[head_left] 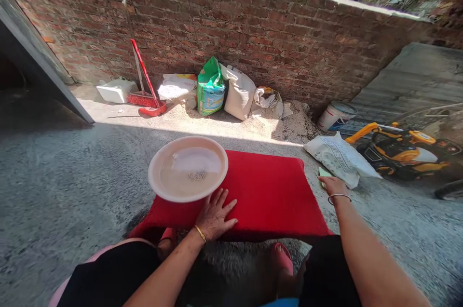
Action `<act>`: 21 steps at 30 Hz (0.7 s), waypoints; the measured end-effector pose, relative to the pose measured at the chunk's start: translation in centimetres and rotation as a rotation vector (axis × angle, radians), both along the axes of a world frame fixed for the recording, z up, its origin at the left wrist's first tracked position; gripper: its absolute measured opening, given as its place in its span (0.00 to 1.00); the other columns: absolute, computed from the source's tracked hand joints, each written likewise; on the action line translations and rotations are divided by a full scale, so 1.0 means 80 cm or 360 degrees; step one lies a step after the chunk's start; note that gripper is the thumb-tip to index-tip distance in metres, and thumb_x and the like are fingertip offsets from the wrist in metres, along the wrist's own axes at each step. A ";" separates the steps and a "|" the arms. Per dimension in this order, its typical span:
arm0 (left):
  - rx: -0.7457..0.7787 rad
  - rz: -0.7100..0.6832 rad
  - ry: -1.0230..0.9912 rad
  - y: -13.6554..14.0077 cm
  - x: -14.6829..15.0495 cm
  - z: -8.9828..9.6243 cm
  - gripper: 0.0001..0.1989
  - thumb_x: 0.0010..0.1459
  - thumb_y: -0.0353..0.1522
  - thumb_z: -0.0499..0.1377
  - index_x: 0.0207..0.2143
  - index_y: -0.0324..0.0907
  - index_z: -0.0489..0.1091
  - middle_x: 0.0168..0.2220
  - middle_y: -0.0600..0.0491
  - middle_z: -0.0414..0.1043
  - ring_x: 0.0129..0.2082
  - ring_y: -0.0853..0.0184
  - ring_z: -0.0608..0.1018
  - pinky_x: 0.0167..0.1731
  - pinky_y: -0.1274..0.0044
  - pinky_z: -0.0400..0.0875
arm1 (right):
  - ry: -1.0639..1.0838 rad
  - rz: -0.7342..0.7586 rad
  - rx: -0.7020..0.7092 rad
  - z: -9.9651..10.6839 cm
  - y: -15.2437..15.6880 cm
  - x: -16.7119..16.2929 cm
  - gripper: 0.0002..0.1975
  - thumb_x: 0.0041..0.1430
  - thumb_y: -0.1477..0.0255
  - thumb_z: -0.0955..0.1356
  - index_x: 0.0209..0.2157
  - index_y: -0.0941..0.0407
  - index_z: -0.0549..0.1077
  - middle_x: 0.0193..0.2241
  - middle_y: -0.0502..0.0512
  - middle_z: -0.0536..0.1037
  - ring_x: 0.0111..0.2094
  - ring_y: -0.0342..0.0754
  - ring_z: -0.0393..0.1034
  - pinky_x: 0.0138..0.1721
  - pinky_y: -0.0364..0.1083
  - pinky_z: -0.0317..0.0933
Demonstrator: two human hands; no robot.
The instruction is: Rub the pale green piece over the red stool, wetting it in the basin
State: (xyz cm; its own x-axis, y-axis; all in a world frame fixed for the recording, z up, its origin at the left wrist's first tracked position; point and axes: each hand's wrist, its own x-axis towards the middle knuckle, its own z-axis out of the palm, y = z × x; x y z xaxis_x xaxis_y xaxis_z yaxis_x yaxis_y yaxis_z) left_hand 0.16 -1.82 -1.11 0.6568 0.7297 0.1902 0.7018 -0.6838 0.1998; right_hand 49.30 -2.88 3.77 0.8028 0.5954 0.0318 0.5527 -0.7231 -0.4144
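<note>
1. Writing: the white sack (342, 155) near your right hand (334, 187) carries a framed block of printed characters, too small to read. The green bag (211, 95) by the brick wall (275, 42) has dark print and a blue-and-yellow panel, wording illegible. Print on the bucket (336, 115) is likewise unreadable.
2. Right hand: your fingers close in a pinch on a pale green piece (324, 172), held out beyond the right edge of the red cloth (267, 191). The piece points forward and slightly left from your fingers.
3. Left hand (216, 214): fingers spread, palm down on the red cloth, gripping nothing. Fingertips lie just beside the basin (153, 172); contact with its rim cannot be told.
4. Axis: the red cloth's long axis runs left to right before you. The basin sits upright on its left end, holding water and small dark bits (197, 176).
5. Obscured: your hand covers part of the green piece; its full outline and material are unclear. Whether the bits float cannot be told. The cloth hides its support.
</note>
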 end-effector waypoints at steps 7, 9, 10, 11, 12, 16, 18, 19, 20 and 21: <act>-0.0073 -0.0025 0.0050 -0.002 0.001 0.015 0.29 0.55 0.52 0.54 0.58 0.55 0.62 0.64 0.47 0.53 0.63 0.54 0.56 0.59 0.57 0.46 | 0.0259 0.0039 0.0197 0.014 0.024 -0.049 0.26 0.38 0.54 0.70 0.38 0.56 0.74 0.32 0.57 0.76 0.32 0.51 0.70 0.31 0.48 0.61; -0.0073 -0.0027 0.0039 -0.002 0.000 0.014 0.30 0.54 0.51 0.55 0.58 0.55 0.62 0.64 0.48 0.53 0.63 0.54 0.56 0.60 0.58 0.46 | 0.0249 0.0100 0.0251 0.019 0.029 -0.060 0.27 0.36 0.55 0.71 0.37 0.56 0.73 0.33 0.58 0.76 0.32 0.52 0.70 0.30 0.47 0.61; -0.0068 -0.0030 0.0029 -0.001 0.000 0.012 0.30 0.54 0.52 0.55 0.58 0.56 0.61 0.64 0.48 0.53 0.63 0.54 0.56 0.60 0.58 0.46 | 0.0253 0.0134 0.0273 0.023 0.032 -0.068 0.27 0.35 0.55 0.71 0.36 0.56 0.73 0.32 0.58 0.76 0.32 0.52 0.70 0.30 0.47 0.61; -0.0065 -0.0028 0.0015 -0.001 0.000 0.010 0.30 0.54 0.52 0.55 0.58 0.56 0.62 0.64 0.48 0.53 0.63 0.54 0.55 0.60 0.58 0.46 | 0.0276 0.0169 0.0290 0.027 0.034 -0.077 0.27 0.34 0.55 0.71 0.36 0.56 0.73 0.32 0.58 0.76 0.32 0.52 0.70 0.29 0.47 0.61; -0.0067 -0.0028 0.0000 0.000 0.000 0.008 0.30 0.54 0.52 0.54 0.58 0.56 0.62 0.64 0.48 0.53 0.64 0.54 0.55 0.60 0.58 0.45 | 0.0333 0.0203 0.0297 0.031 0.035 -0.090 0.27 0.33 0.55 0.72 0.35 0.56 0.73 0.31 0.57 0.76 0.31 0.51 0.70 0.28 0.46 0.61; -0.0095 -0.0025 -0.0031 -0.003 0.005 0.004 0.31 0.55 0.54 0.51 0.58 0.54 0.61 0.65 0.46 0.51 0.64 0.52 0.55 0.59 0.56 0.46 | 0.0745 0.0390 0.0310 0.036 0.039 -0.167 0.29 0.35 0.53 0.71 0.38 0.56 0.70 0.24 0.53 0.74 0.25 0.49 0.69 0.23 0.45 0.60; -0.0075 -0.0015 0.0014 -0.010 0.010 0.008 0.30 0.56 0.52 0.52 0.58 0.51 0.61 0.63 0.43 0.54 0.63 0.50 0.56 0.57 0.55 0.48 | 0.0925 0.0538 0.0325 0.026 0.039 -0.218 0.28 0.35 0.54 0.71 0.37 0.56 0.70 0.22 0.50 0.73 0.22 0.48 0.69 0.21 0.44 0.59; -0.0054 -0.0017 0.0052 -0.015 0.013 0.012 0.28 0.57 0.49 0.53 0.57 0.49 0.63 0.61 0.41 0.57 0.61 0.49 0.59 0.56 0.54 0.49 | 0.0999 0.0604 0.0327 0.019 0.038 -0.244 0.27 0.35 0.54 0.71 0.36 0.56 0.69 0.21 0.49 0.73 0.21 0.48 0.68 0.21 0.44 0.59; -0.0035 -0.0041 0.0098 -0.021 0.015 0.017 0.24 0.59 0.46 0.53 0.54 0.46 0.65 0.59 0.41 0.61 0.59 0.49 0.61 0.55 0.54 0.52 | 0.1058 0.0655 0.0319 0.012 0.038 -0.269 0.27 0.34 0.55 0.72 0.36 0.55 0.69 0.20 0.48 0.72 0.21 0.47 0.68 0.21 0.44 0.59; -0.0027 -0.0087 0.0146 -0.027 0.017 0.023 0.19 0.60 0.41 0.53 0.51 0.44 0.68 0.55 0.41 0.65 0.57 0.51 0.65 0.53 0.55 0.55 | 0.1097 0.0687 0.0306 0.006 0.038 -0.294 0.26 0.33 0.56 0.72 0.35 0.55 0.69 0.20 0.48 0.72 0.21 0.47 0.68 0.22 0.44 0.60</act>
